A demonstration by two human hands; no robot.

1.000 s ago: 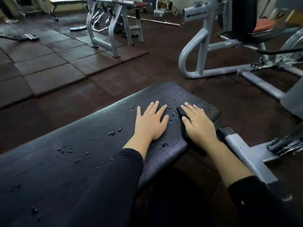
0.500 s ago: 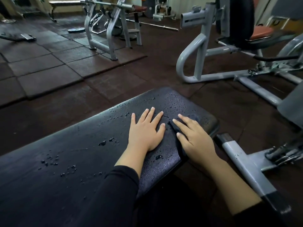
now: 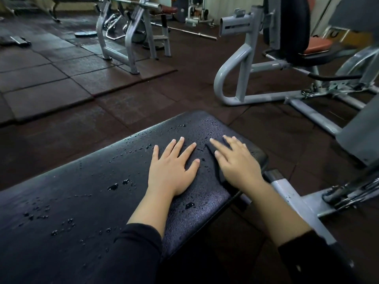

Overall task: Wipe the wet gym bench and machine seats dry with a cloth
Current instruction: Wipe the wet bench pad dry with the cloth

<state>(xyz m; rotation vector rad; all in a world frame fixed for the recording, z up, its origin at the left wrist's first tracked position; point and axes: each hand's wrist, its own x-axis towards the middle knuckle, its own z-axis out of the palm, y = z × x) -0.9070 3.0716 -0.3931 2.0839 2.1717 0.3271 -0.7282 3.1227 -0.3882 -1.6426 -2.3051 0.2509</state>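
A black padded bench (image 3: 86, 201) runs from lower left to its rounded end at centre right, with water drops scattered over it. My left hand (image 3: 172, 171) lies flat on the pad, fingers spread. My right hand (image 3: 235, 160) presses flat on a dark cloth (image 3: 215, 152) near the bench's end; most of the cloth is hidden under the hand. A machine with an orange seat (image 3: 317, 45) and black back pad stands at the upper right.
The bench's grey steel frame (image 3: 291, 199) sticks out to the right of the pad. A grey machine frame (image 3: 238, 78) stands on the dark rubber floor beyond. A barbell rack (image 3: 127, 37) is farther back left.
The view has shifted, so the bench sits lower in frame. My right hand has slid with the cloth a little toward the bench's end. My left hand stays flat in place.
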